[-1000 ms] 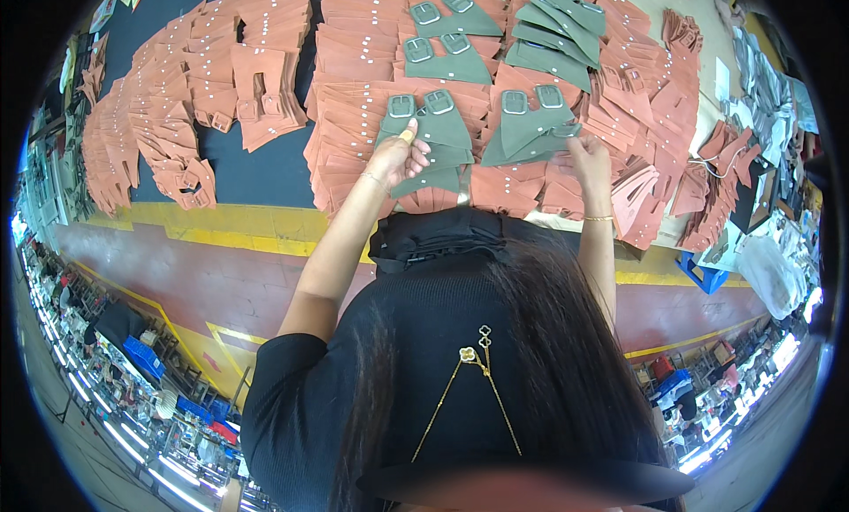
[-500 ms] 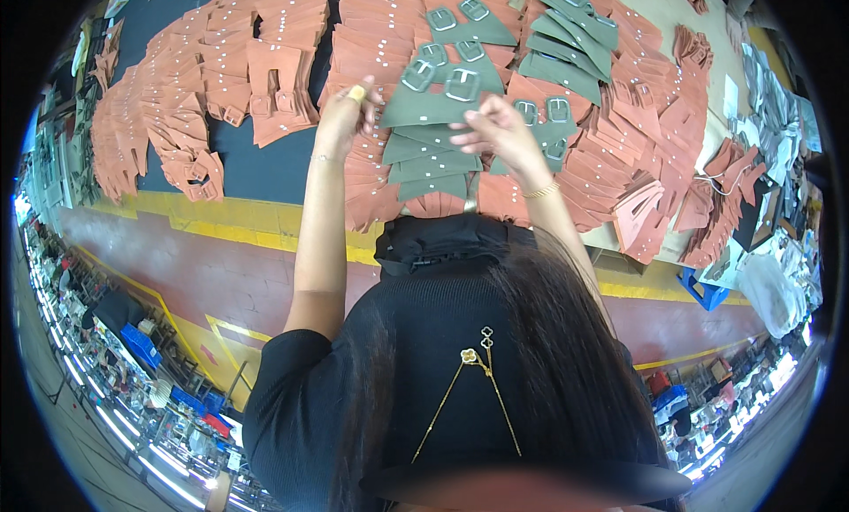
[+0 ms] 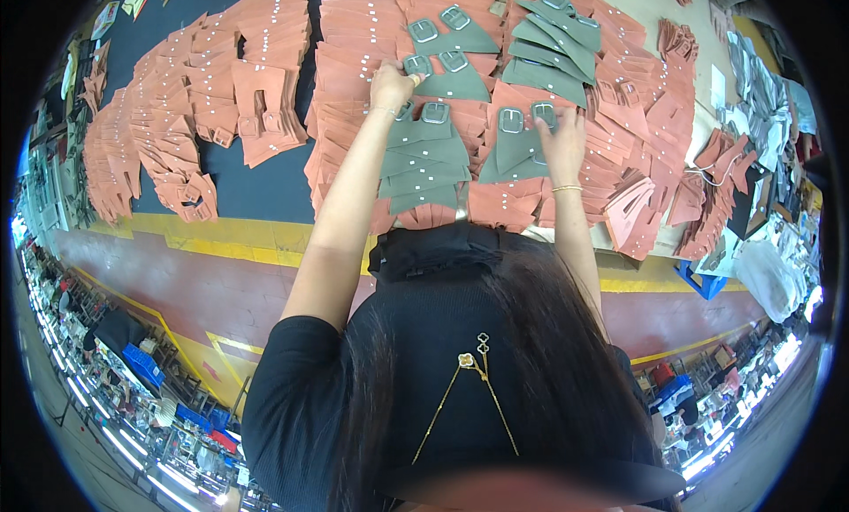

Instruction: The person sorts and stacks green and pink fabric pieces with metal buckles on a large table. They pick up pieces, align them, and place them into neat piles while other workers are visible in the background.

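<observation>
Left hand (image 3: 394,86) curled at a buckle (image 3: 418,64) on a left green flap (image 3: 458,86), grip unclear, right hand (image 3: 562,139), fingers spread, at the near right green flaps (image 3: 510,151), orange pieces (image 3: 357,123) around them across the worktop (image 3: 265,192)

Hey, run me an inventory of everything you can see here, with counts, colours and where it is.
Table: one, dark left, pale right, in front
Orange pieces: many, orange, spread across table
Green pieces: five groups, dark green, centre and right of centre
Buckles: at least ten, grey-green, on green pieces
Clear bag: one, whitish, far right
Blue stand: one, blue, below table's right end
Background workstations: many, mixed, too small to count
Necklace: one, gold, chest
Bracelet: one, gold, right wrist
Left hand: one, bare, near a buckle
Right hand: one, bare, at lower-right green group
</observation>
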The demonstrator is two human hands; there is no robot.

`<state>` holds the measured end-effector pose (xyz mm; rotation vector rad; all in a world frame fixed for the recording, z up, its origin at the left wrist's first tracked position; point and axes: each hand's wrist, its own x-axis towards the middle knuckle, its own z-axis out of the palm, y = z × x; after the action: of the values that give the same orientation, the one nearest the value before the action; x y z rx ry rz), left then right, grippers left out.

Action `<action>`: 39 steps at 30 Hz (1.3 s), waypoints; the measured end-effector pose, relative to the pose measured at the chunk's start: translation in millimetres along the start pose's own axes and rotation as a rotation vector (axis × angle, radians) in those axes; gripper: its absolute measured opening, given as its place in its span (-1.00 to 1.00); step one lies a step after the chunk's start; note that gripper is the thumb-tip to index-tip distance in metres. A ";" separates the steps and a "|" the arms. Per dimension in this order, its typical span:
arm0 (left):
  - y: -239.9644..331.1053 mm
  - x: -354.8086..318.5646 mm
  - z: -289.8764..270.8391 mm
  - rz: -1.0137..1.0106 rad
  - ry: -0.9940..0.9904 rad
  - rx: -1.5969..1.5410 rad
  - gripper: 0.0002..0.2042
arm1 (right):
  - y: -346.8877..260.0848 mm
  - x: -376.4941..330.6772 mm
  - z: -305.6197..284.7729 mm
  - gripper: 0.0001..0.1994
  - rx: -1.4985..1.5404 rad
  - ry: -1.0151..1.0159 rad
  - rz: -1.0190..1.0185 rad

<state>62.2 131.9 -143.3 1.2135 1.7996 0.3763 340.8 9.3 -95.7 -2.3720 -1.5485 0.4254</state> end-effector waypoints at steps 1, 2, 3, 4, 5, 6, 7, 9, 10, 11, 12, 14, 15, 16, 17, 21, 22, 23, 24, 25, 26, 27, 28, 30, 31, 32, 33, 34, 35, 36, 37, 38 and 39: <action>-0.6 1.3 0.8 0.067 0.028 0.073 -0.67 | 5.5 2.5 0.0 -0.57 -0.008 -0.011 -0.008; -0.3 2.0 0.2 0.097 0.028 0.160 -0.66 | 9.7 4.2 0.0 -0.57 -0.026 -0.039 0.016; 1.7 2.3 -1.4 0.070 -0.003 0.095 -0.66 | 11.6 5.1 1.1 -0.57 -0.050 -0.075 0.051; 5.6 1.2 -2.7 0.007 -0.063 0.043 -0.66 | 12.3 5.5 2.2 -0.57 -0.056 -0.069 0.043; 11.6 -1.4 -4.0 -0.071 -0.131 -0.002 -0.66 | 12.6 6.0 2.7 -0.57 -0.075 -0.055 0.031; 18.6 -6.7 -5.4 -0.095 -0.168 -0.148 -0.69 | 11.9 6.1 3.2 -0.57 -0.093 -0.042 0.014; 25.7 -15.1 -6.9 -0.054 -0.193 -0.291 -0.71 | 10.8 6.1 3.2 -0.57 -0.107 -0.022 -0.010; 38.6 -35.0 -12.3 0.009 -0.255 -0.600 -0.74 | 9.0 7.5 0.3 -0.61 -0.109 -0.065 0.020; 42.5 -44.0 -17.8 0.019 -0.282 -0.614 -0.73 | 7.5 9.0 -2.0 -0.63 -0.106 -0.081 0.029; 43.8 -52.4 -23.7 0.031 -0.313 -0.631 -0.73 | 5.2 9.6 -5.3 -0.65 -0.121 -0.100 0.015; 42.7 -59.0 -29.1 0.044 -0.343 -0.646 -0.71 | 2.4 9.9 -10.2 -0.67 -0.135 -0.118 0.002; 31.2 -67.1 -40.7 0.011 -0.352 -0.708 -0.66 | -8.4 10.2 -22.3 -0.70 -0.091 -0.140 -0.039; 22.4 -67.8 -46.1 0.042 -0.367 -0.765 -0.64 | -16.2 10.2 -30.0 -0.70 -0.034 -0.143 -0.066; 13.3 -65.7 -50.4 -0.015 -0.343 -0.659 -0.57 | -25.1 9.8 -39.8 -0.71 0.002 -0.165 -0.051; 3.6 -63.9 -53.3 -0.015 -0.320 -0.543 -0.56 | -36.0 9.4 -49.3 -0.70 0.100 -0.220 -0.047; -19.7 -56.4 -59.7 -0.039 -0.334 -0.180 -0.53 | -91.3 12.3 -81.0 -0.71 0.298 -0.399 0.031; -21.0 -55.8 -61.5 -0.022 -0.346 -0.151 -0.53 | -104.2 11.2 -83.9 -0.72 0.352 -0.416 -0.003; -20.5 -55.7 -63.2 -0.015 -0.356 -0.114 -0.54 | -115.8 9.8 -82.9 -0.73 0.490 -0.438 0.045; -18.8 -56.1 -65.1 -0.006 -0.359 -0.053 -0.54 | -124.9 9.9 -79.6 -0.74 0.662 -0.457 0.058; -16.3 -56.5 -67.5 -0.006 -0.358 0.017 -0.55 | -130.5 12.2 -74.6 -0.75 0.882 -0.471 -0.001; -13.3 -56.5 -70.1 0.013 -0.355 0.076 -0.56 | -134.6 15.1 -64.9 -0.75 0.970 -0.552 -0.004; -10.5 -55.5 -73.7 -0.050 -0.364 0.073 -0.60 | -139.0 16.0 -48.9 -0.74 1.033 -0.567 0.055; -7.9 -53.7 -77.9 -0.095 -0.372 0.059 -0.64 | -143.4 15.2 -28.9 -0.74 1.130 -0.578 0.070; -5.0 -51.2 -86.6 -0.131 -0.362 0.103 -0.73 | -143.9 15.1 8.8 -0.73 1.207 -0.638 0.145; -4.0 -48.2 -93.3 -0.122 -0.340 0.161 -0.78 | -142.6 16.4 25.8 -0.72 1.187 -0.689 0.200; -2.8 -44.6 -99.6 -0.111 -0.313 0.216 -0.82 | -139.5 16.6 39.2 -0.72 1.130 -0.730 0.291; -2.1 -41.9 -104.8 -0.092 -0.288 0.292 -0.82 | -134.2 15.2 48.2 -0.72 1.054 -0.750 0.239; -2.1 -40.1 -110.4 -0.075 -0.259 0.367 -0.83 | -129.2 14.0 54.1 -0.73 0.942 -0.761 0.223; -2.4 -38.0 -116.3 -0.052 -0.224 0.428 -0.83 | -125.8 14.9 58.3 -0.73 0.767 -0.763 0.263; -1.3 -34.3 -119.7 0.085 -0.149 0.524 -0.82 | -121.2 13.5 59.0 -0.72 0.770 -0.773 0.265; 1.4 -29.4 -117.2 0.243 -0.061 0.561 -0.82 | -116.4 12.4 57.6 -0.71 0.731 -0.751 0.246; 4.9 -24.1 -111.9 0.403 0.027 0.595 -0.81 | -110.8 11.7 54.5 -0.70 0.649 -0.723 0.263; 8.4 -19.3 -105.3 0.566 0.116 0.623 -0.79 | -105.8 9.9 51.3 -0.69 0.612 -0.690 0.236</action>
<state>-16.0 142.8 -70.6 2.1913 1.6966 0.1989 236.0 63.1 -103.2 -1.9893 -1.0952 1.6384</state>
